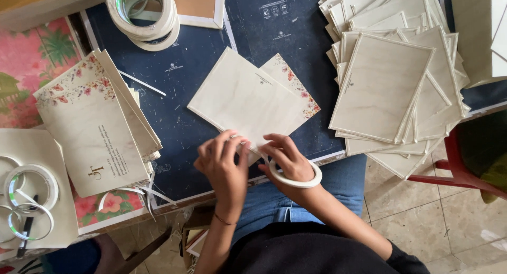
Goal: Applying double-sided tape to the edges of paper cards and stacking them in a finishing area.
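where both hands meet, cream card [245, 97] lies.

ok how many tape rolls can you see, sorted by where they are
White tape roll worn on the right hand's wrist: 1
Stacked white tape rolls at the top of the dark blue board: at least 2
Near-empty rolls on the cream sheet, far left: about 3
Total: about 6

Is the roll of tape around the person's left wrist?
No, the tape roll sits around the right hand's wrist; the left hand wears none.
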